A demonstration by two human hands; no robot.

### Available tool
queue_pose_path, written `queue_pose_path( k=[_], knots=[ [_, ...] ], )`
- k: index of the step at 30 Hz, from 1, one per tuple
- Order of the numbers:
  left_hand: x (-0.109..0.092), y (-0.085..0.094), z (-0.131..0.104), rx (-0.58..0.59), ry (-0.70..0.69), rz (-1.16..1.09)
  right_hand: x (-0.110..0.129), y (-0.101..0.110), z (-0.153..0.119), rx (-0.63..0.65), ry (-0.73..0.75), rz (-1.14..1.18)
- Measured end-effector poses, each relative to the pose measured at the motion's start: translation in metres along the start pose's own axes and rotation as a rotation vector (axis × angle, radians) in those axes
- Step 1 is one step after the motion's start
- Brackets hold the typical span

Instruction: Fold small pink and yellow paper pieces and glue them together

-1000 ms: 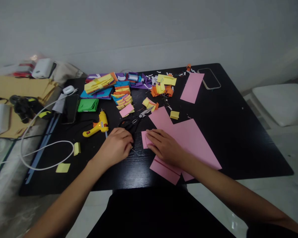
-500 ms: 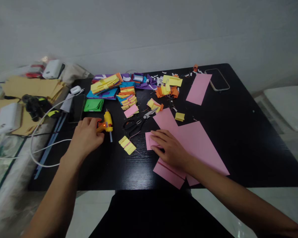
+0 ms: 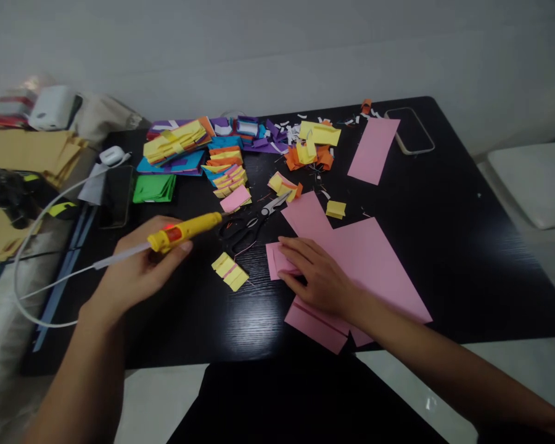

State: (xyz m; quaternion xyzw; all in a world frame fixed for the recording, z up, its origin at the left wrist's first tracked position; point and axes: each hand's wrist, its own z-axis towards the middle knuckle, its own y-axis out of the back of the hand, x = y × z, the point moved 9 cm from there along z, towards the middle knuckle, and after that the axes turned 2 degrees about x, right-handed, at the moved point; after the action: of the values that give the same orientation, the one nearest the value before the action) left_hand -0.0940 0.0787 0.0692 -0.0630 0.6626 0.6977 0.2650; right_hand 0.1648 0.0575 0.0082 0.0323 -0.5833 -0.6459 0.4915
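My left hand (image 3: pixel 141 262) is closed round a yellow hot glue gun (image 3: pixel 185 231), its nozzle pointing right and a red light glowing on its body. A glue stick (image 3: pixel 120 254) comes out of its back end. My right hand (image 3: pixel 317 274) holds a small folded piece of pink paper (image 3: pixel 272 259) down on the table, fingers pressed over its flap. Under and beside that hand lie larger pink sheets (image 3: pixel 374 265) and a pink strip (image 3: pixel 317 324). Between the hands are black-handled scissors (image 3: pixel 254 225), blades half apart, and a folded yellow paper piece (image 3: pixel 231 271).
Stacks of coloured folded paper (image 3: pixel 180 145), a green bundle (image 3: pixel 155 188) and scraps (image 3: pixel 309 154) line the back of the black table (image 3: pixel 467 265). One phone (image 3: pixel 115 197) lies left, another phone-shaped item (image 3: pixel 411 131) far right. A white cable (image 3: pixel 25 234) loops at the left.
My left hand has picked the glue gun up off the table and turned it so the nozzle points right. The view has shifted slightly; my right hand stays on the pink paper.
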Motion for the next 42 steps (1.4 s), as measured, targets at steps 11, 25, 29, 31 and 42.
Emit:
queue_pose_path(
  k=[11, 25, 29, 31, 42],
  knots=[
    [-0.042, -0.064, 0.008, 0.200, -0.208, -0.188, -0.001, -0.004, 0.001, 0.060, -0.008, -0.017],
    [-0.046, -0.066, 0.012, 0.176, -0.203, -0.133, 0.000, -0.002, 0.002, 0.050, -0.003, -0.033],
    [-0.046, -0.066, 0.012, 0.177, -0.187, -0.132, 0.000, -0.001, 0.002, 0.051, -0.002, -0.027],
    [-0.046, -0.066, 0.013, 0.176, -0.182, -0.122, 0.000, -0.002, 0.002, 0.056, -0.005, -0.018],
    [-0.046, -0.064, 0.013, 0.171, -0.179, -0.127, -0.002, -0.003, 0.002, 0.078, -0.024, 0.023]
  ],
)
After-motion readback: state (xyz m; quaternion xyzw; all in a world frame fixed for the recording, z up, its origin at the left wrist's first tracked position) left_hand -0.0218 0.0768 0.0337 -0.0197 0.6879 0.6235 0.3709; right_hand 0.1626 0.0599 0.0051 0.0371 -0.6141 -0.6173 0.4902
